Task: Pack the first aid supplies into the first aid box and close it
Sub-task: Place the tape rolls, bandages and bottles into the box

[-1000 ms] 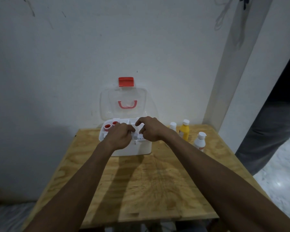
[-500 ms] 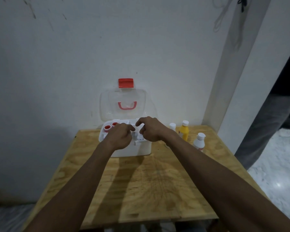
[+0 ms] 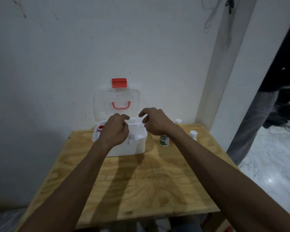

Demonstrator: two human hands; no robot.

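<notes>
Table [image 3: 141, 190]: one plywood top against the wall.
First aid box [image 3: 132, 148]: one, white, at the table's back edge, clear lid [image 3: 99, 104] upright, one red latch [image 3: 119, 82] on top.
Hands: two above the box; left hand [image 3: 115, 131] loosely curled, right hand [image 3: 155, 122] spread, both holding nothing.
Bottles: three right of the box — green-labelled bottle [image 3: 163, 141], yellow bottle [image 3: 178, 122], white-capped bottle [image 3: 193, 134].
Red-capped vial [image 3: 100, 127]: one visible, inside the box's left compartment.

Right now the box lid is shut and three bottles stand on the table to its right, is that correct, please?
Not quite: the lid is open, standing upright behind the box, as the head view shows. The three bottles do stand on the table to its right.
</notes>
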